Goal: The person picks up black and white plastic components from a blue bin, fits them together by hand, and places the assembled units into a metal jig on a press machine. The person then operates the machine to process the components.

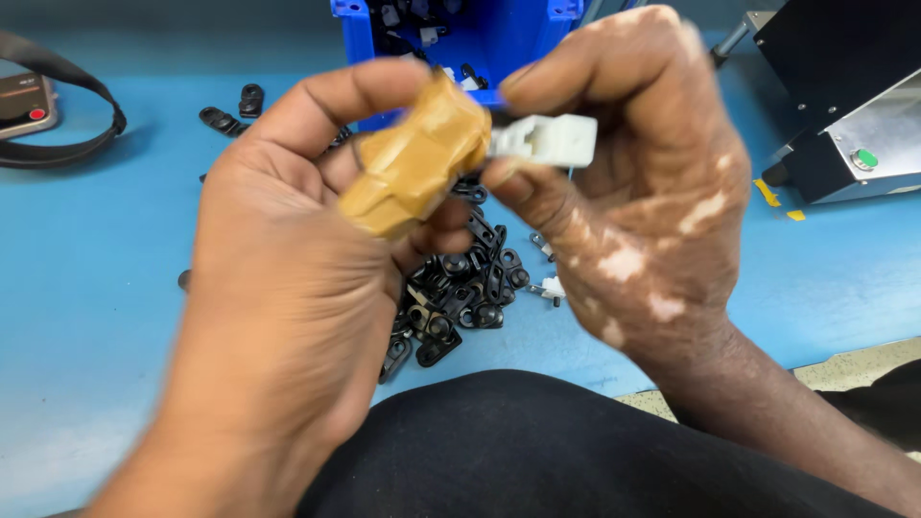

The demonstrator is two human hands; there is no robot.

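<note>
My left hand is raised in front of me, its thumb wrapped in tan tape. My right hand pinches a small white plastic connector between thumb and forefinger. The taped thumb presses against the connector's left end, so both hands meet on it. Whether a small black part sits at the joint is hidden by the fingers. Below the hands a pile of small black plastic clips lies on the blue table.
A blue plastic bin with more parts stands at the back centre. A black and metal machine with a green button is at the right. A device with a black strap lies far left. Loose clips lie behind my left hand.
</note>
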